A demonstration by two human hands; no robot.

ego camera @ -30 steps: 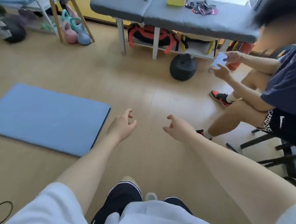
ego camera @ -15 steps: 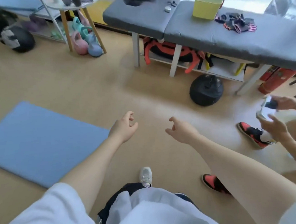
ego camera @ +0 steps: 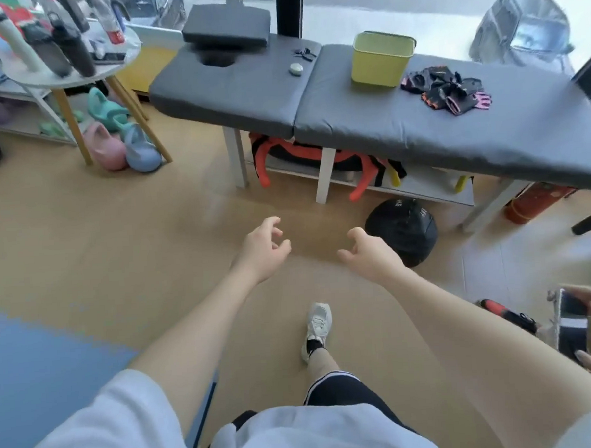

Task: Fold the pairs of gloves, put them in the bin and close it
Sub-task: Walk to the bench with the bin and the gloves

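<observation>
While both arms reach forward over the floor, left hand [ego camera: 263,251] and right hand [ego camera: 371,257] hang loosely curled, empty; no writing is legible.

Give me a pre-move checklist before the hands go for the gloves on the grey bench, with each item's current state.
1. Left hand free: ok, fingers loosely curled, holding nothing.
2. Right hand free: ok, also holding nothing.
3. Gloves located: ok, a loose heap on the grey bench, just right of the bin.
4. Gloves folded: not ok, they lie jumbled.
5. Yellow-green bin ready to fill: ok, it stands upright and open on the bench; what is inside, cannot tell.
6. Lid for closing: cannot tell, none is plainly visible.
</observation>
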